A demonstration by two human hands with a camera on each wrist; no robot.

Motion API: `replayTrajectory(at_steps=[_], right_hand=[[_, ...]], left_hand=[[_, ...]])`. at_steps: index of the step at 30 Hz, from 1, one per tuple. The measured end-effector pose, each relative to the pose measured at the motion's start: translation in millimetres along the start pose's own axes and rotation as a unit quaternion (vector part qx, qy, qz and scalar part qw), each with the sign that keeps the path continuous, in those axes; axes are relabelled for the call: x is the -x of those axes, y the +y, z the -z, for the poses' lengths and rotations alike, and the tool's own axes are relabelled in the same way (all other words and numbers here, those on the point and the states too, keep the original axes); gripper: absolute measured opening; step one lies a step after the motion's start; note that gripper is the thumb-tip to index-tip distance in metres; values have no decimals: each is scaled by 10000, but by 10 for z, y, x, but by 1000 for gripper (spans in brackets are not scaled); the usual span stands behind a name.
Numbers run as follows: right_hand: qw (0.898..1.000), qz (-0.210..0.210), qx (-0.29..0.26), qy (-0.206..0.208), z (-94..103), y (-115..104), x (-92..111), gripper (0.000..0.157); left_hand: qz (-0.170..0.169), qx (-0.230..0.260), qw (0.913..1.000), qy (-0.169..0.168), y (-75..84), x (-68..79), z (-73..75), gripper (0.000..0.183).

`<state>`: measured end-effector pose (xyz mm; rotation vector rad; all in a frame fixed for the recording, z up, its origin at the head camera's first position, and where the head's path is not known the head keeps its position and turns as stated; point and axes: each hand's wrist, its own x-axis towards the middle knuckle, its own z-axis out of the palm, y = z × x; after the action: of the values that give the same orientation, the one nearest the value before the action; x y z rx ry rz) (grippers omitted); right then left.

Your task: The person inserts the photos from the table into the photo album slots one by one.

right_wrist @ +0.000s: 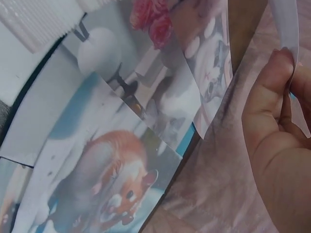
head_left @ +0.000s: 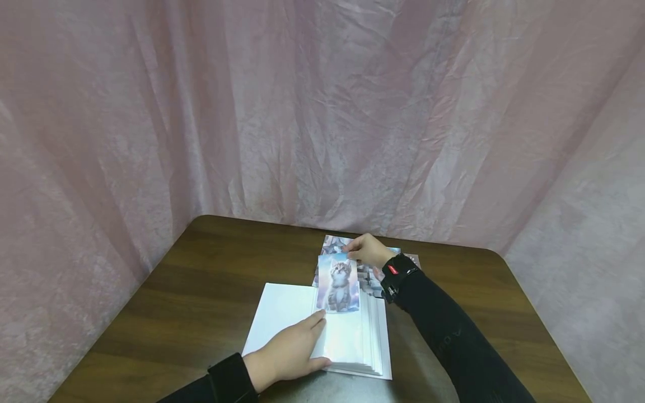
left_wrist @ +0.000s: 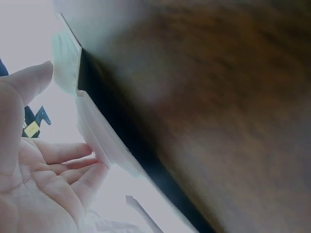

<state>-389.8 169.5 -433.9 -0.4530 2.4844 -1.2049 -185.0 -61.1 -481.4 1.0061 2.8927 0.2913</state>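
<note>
A photo album (head_left: 287, 302) lies spread on the table, its white pages stacked thicker on the right half. Over that half, a photo of a grey striped kitten (head_left: 339, 282) on a pastel background overlaps the upper part of the page. My right hand (head_left: 370, 251) pinches the photo's top edge between thumb and fingers; in the right wrist view the photo's pale back (right_wrist: 285, 22) rises from the fingertips. My left hand (head_left: 287, 352) rests on the album, fingers extended near the photo's lower edge and thumb by the page's bottom edge.
Several loose photos (head_left: 332, 244) overlap behind the album, partly under my right hand. One shows an orange and white hamster (right_wrist: 114, 170), another pink roses (right_wrist: 158, 29). The brown wooden table (head_left: 201, 268) ends at a pink curtain (head_left: 322, 112) hanging along its far edge.
</note>
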Motion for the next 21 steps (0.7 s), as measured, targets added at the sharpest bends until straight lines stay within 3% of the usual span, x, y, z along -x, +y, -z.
replayTrajectory(at_steps=[21], right_hand=[[9971, -373, -425, -516, -161, 52, 67, 17]], left_hand=[[49, 3, 10000, 56, -59, -25, 19, 81]])
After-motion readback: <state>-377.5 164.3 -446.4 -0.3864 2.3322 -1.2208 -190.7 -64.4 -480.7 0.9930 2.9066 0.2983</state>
